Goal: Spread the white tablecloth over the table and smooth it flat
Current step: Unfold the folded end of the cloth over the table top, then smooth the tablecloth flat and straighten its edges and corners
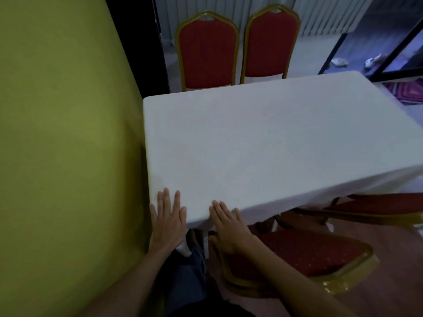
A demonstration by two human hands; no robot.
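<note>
The white tablecloth point(263, 138) covers the whole table top and lies flat, with no folds that I can see. Its hem hangs down over the near edge and the right side. My left hand point(168, 217) rests palm down with fingers spread at the near left corner of the cloth. My right hand point(229, 225) lies flat on the near edge a little to the right, fingers together and pointing onto the top. Neither hand grips the cloth.
A yellow-green wall point(68, 145) runs tight along the table's left side. Two red chairs with gold frames point(207, 53) stand at the far side. A red chair seat point(304, 255) is close on my right, another point(377, 204) beyond it.
</note>
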